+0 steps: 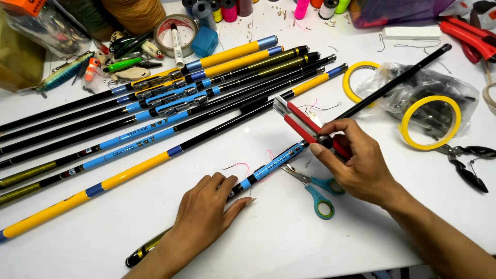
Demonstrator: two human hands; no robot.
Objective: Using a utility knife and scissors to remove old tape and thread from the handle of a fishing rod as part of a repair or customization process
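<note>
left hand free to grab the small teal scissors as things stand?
Probably yes, but not at once. The left hand lies pressed on the fishing rod and holds nothing else. The teal scissors lie just beyond that rod on bare table, uncovered, though the right hand, gripping the red utility knife, hovers close.

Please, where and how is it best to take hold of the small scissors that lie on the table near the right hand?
Probably by the two teal finger loops, coming from the near edge of the table. The scissors lie flat, loops toward the person and thin metal blades pointing up-left at the fishing rod. The right hand, holding a red utility knife, covers the far side.
</note>
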